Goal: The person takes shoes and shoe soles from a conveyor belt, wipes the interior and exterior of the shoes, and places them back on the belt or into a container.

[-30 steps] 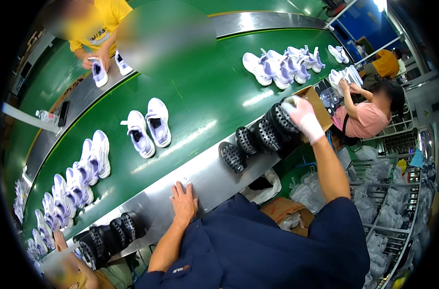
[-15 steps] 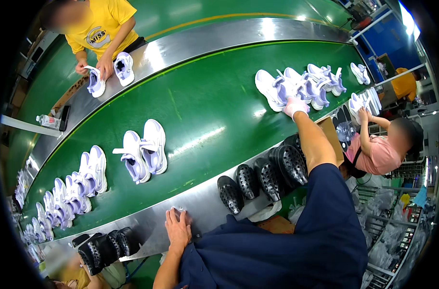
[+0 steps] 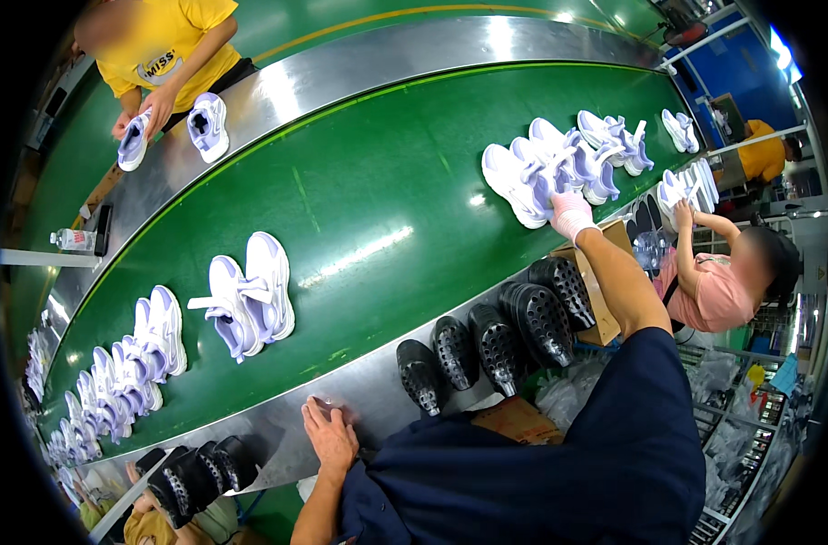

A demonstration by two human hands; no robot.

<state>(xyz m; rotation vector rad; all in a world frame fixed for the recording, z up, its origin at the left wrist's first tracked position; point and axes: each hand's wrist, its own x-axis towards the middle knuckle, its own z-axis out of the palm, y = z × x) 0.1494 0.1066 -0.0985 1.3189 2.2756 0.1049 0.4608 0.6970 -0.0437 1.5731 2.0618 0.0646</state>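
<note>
Where the gloved right hand (image 3: 570, 214) stretches far out over the green conveyor belt (image 3: 378, 182), fingers resting on a white and lilac sneaker (image 3: 534, 178) at the near edge of a cluster of similar sneakers (image 3: 596, 150); whether closed on the shoe or only pressing it, impossible to tell. Directly under that hand, the sneaker lying on its side, touching its neighbours. Below the outstretched forearm, a brown cardboard box (image 3: 605, 291) and a row of black perforated soles (image 3: 496, 341) standing on edge along the steel rim (image 3: 369, 391). Nearer the body, the bare left hand (image 3: 328, 436) laid flat and open on that rim, gripping nothing. Further left on the belt, a separate pair of sneakers (image 3: 246, 295), then a long line of more pairs (image 3: 128, 368). Across the belt, a person in a yellow shirt (image 3: 164, 45) handling a shoe; to the right, a person in a pink shirt (image 3: 714, 286).
</note>
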